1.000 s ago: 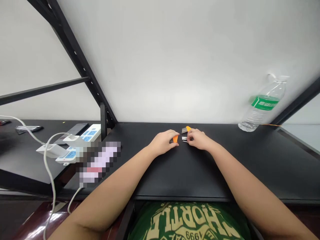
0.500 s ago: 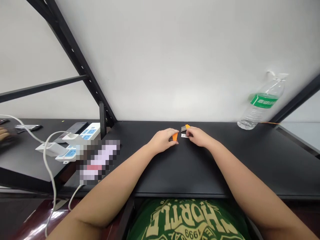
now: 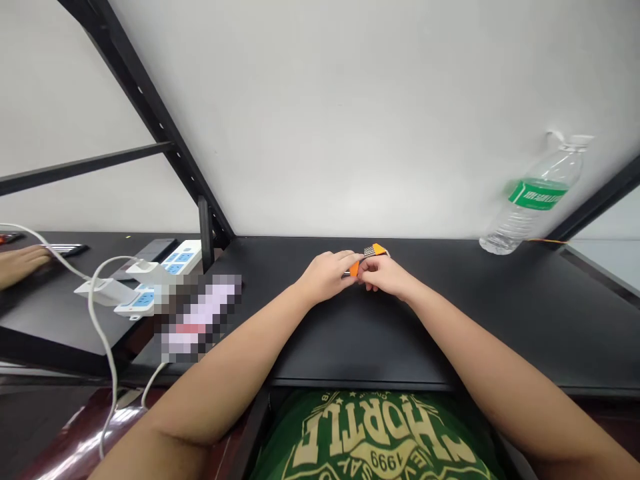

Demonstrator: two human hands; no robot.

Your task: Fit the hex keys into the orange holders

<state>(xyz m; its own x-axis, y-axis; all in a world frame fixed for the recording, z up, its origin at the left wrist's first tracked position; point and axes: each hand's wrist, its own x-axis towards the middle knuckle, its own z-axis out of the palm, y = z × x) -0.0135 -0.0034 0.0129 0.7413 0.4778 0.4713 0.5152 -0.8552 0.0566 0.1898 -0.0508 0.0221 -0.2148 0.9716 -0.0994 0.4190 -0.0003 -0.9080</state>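
My left hand [image 3: 327, 275] is closed around a small orange holder [image 3: 355, 269], with its thumb below and fingers above. A bit of dark, thin metal shows beside the orange. Right against it, my right hand [image 3: 387, 275] is bent inward with fingers curled together near the holder's right side. What those fingers pinch is hidden. Just behind my right hand lies a second orange piece [image 3: 379, 249] with a row of thin metal rods [image 3: 369, 252] on its left. Both hands are low over the black tabletop [image 3: 360, 340].
A clear bottle [image 3: 537, 195] with a green label leans against the wall at right. On the left are a blurred-out phone [image 3: 203, 320], a white power strip [image 3: 183, 260], plugs and white cables [image 3: 103, 333]. Another person's hand [image 3: 25, 263] rests at far left.
My right hand has moved left to meet my left hand at the orange holder. The thin rods seen at its fingertips are now hidden. The view has shifted slightly.
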